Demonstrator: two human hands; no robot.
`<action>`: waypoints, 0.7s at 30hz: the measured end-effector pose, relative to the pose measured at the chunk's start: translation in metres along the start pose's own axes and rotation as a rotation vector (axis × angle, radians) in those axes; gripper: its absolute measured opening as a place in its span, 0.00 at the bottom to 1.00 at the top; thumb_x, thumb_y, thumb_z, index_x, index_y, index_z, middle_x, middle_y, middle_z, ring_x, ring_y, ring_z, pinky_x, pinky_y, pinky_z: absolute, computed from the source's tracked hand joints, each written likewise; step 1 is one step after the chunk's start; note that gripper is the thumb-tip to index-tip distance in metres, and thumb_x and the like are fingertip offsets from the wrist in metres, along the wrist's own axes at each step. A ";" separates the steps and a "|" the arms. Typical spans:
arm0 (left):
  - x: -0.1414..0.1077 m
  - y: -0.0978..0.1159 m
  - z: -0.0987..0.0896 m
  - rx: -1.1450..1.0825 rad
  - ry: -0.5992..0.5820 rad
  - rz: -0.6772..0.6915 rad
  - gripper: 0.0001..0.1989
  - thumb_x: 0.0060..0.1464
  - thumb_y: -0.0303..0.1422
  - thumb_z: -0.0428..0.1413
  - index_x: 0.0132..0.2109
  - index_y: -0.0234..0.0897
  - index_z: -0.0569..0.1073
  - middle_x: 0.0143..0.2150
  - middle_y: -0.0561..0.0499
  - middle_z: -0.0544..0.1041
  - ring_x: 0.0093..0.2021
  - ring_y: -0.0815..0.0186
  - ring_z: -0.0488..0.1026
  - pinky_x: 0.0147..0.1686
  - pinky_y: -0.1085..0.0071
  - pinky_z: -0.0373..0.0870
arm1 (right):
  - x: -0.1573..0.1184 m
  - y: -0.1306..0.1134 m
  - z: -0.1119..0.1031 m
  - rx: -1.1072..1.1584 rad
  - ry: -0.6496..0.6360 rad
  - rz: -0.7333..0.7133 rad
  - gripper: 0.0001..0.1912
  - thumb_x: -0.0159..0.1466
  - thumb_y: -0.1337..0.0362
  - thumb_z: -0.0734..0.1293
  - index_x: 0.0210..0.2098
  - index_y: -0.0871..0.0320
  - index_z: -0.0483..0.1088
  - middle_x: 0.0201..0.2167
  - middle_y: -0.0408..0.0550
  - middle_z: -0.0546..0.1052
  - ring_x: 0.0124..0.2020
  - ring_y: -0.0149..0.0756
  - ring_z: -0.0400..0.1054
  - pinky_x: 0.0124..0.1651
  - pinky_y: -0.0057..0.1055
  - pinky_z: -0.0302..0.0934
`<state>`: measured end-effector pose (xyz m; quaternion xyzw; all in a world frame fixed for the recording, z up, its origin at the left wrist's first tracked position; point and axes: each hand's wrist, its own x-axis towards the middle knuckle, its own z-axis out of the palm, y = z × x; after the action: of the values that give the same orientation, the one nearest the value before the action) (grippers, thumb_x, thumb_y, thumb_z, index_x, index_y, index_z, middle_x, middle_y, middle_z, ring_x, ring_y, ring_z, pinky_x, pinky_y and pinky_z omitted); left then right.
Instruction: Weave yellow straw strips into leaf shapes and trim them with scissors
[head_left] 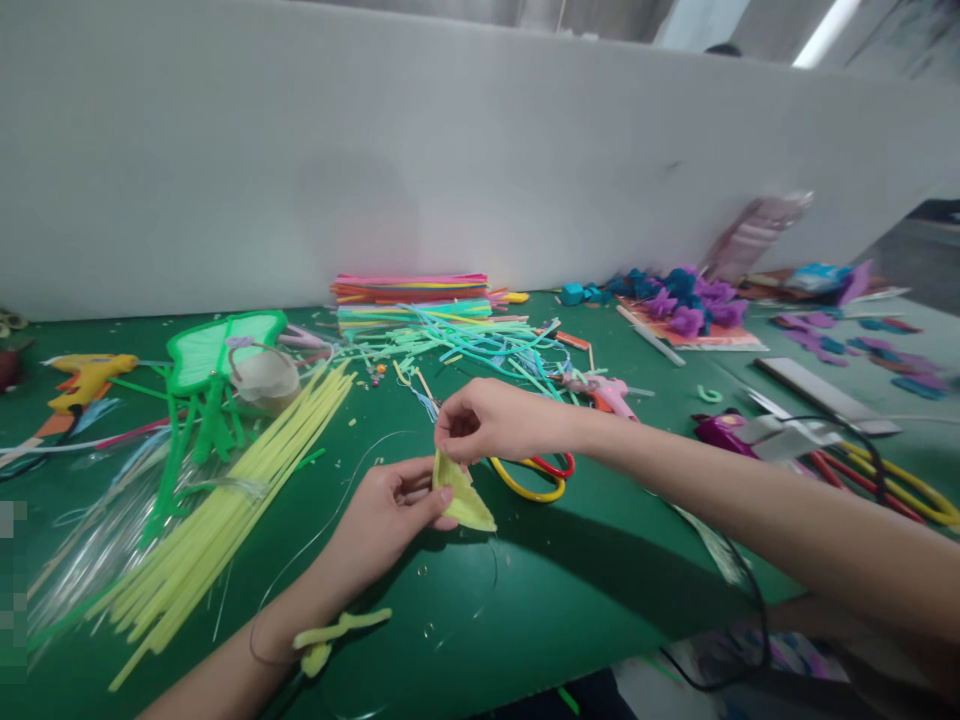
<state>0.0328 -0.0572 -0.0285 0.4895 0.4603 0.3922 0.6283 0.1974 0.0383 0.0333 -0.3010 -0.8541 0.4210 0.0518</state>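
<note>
A small yellow-green fuzzy piece (pixel 466 505), roughly triangular, is held between both hands above the green table. My left hand (pixel 397 505) pinches its lower left side between thumb and fingers. At its top corner, the fingertips of my right hand (pixel 480 425) are closed on it. A thin wire runs in a loop near my left wrist, where a short yellow-green stem (pixel 341 630) also rests. Scissors with red and yellow handles (pixel 536 480) lie behind my right hand, partly hidden by it.
Yellow-green stems (pixel 247 500) lie bundled at left, beside a green wire form (pixel 225 350) and a yellow glue gun (pixel 94 380). Coloured stems (pixel 412 290) are stacked at the back. A pink glue gun (pixel 607 390), purple-blue flowers (pixel 690 300) and more scissors (pixel 885 480) are right.
</note>
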 end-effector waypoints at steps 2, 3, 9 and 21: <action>0.000 0.000 -0.001 -0.010 -0.013 -0.002 0.17 0.50 0.35 0.62 0.48 0.36 0.78 0.41 0.47 0.81 0.39 0.61 0.78 0.40 0.65 0.77 | 0.000 0.000 0.001 -0.009 0.007 -0.015 0.05 0.56 0.67 0.64 0.29 0.60 0.72 0.24 0.43 0.76 0.23 0.27 0.68 0.25 0.22 0.58; -0.001 0.000 -0.002 -0.016 -0.019 -0.004 0.17 0.50 0.35 0.62 0.48 0.36 0.77 0.41 0.47 0.81 0.39 0.61 0.78 0.40 0.66 0.76 | 0.000 0.000 0.002 -0.016 0.014 -0.022 0.05 0.56 0.67 0.64 0.29 0.60 0.72 0.23 0.43 0.76 0.23 0.27 0.68 0.24 0.22 0.57; -0.001 0.000 -0.006 -0.078 -0.019 -0.010 0.19 0.52 0.35 0.62 0.51 0.34 0.76 0.42 0.46 0.81 0.40 0.63 0.77 0.41 0.68 0.75 | -0.002 0.003 0.000 0.162 -0.011 0.019 0.09 0.60 0.62 0.64 0.33 0.61 0.73 0.26 0.45 0.76 0.27 0.29 0.70 0.28 0.23 0.63; -0.002 0.002 -0.008 -0.147 -0.059 -0.041 0.18 0.52 0.36 0.63 0.50 0.35 0.77 0.41 0.45 0.81 0.40 0.65 0.76 0.39 0.73 0.74 | 0.001 0.012 -0.004 0.213 -0.053 -0.029 0.12 0.62 0.58 0.64 0.34 0.60 0.74 0.26 0.44 0.76 0.25 0.25 0.64 0.28 0.23 0.59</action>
<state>0.0248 -0.0566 -0.0267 0.4439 0.4216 0.3971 0.6837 0.2038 0.0471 0.0262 -0.2702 -0.8098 0.5165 0.0669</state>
